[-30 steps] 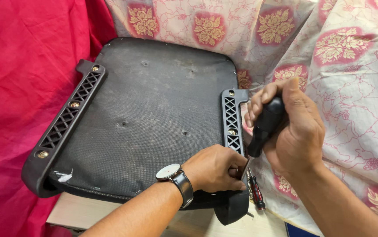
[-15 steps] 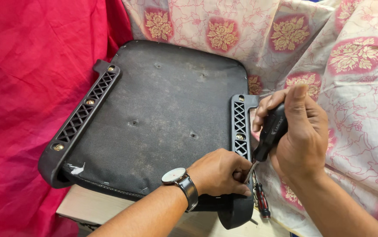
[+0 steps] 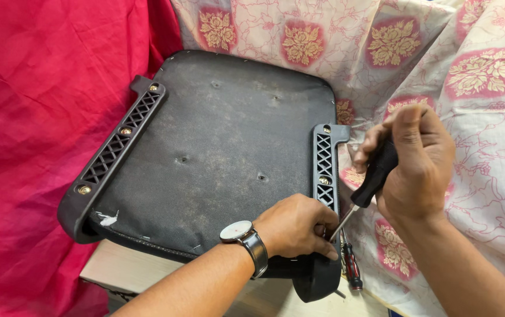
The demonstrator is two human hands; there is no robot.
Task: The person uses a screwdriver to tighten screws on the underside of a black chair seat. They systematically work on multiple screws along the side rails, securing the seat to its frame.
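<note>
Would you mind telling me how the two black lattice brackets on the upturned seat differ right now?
The left bracket lies free of both hands, its whole length showing; the right bracket has its near end covered by the left hand.
A screwdriver, held by the right hand, points its tip at the right bracket's near end; no tool is near the left bracket.
Both are black, lattice-patterned and screwed to the seat base.

Setting appears to be a home or small informal repair space: draped red cloth (image 3: 35, 147), floral-print fabric (image 3: 475, 76), an upturned chair seat (image 3: 229, 147) on a pale wooden surface (image 3: 120, 267).
</note>
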